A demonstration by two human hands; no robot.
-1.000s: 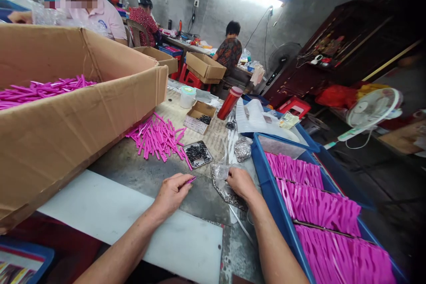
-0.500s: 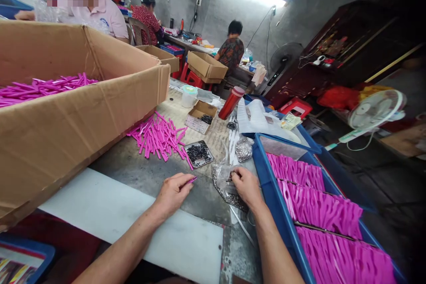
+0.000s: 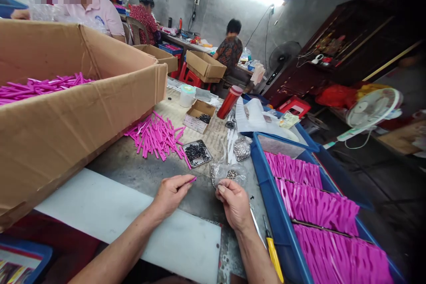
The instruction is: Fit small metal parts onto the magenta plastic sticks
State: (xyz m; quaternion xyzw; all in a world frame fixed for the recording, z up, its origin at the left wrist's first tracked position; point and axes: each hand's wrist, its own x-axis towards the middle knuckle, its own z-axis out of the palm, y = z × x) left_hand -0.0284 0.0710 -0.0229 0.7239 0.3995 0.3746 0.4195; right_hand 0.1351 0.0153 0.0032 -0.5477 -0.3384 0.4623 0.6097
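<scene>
My left hand [image 3: 171, 194] rests on the grey table, fingers pinched on a thin pink plastic stick [image 3: 192, 180] whose tip pokes out to the right. My right hand [image 3: 234, 203] is closed, thumb up, just right of it; what it pinches is too small to make out. Right behind my right hand lies a clear plastic bag of small metal parts [image 3: 228, 173]. Farther back are a small black tray of dark metal clips [image 3: 197, 153] and a loose pile of pink sticks [image 3: 157, 136].
A big cardboard box [image 3: 80, 111] with pink sticks fills the left. A blue crate [image 3: 282, 226] of stacked pink pieces stands at the right, a yellow-handled tool [image 3: 273, 255] beside it. A white board [image 3: 133, 222] lies near me. Other people work at the back.
My right hand has drawn back out of the bag of metal parts, toward me and to the left, closing into a pinch. The yellow-handled tool is now uncovered. My left hand stayed put.
</scene>
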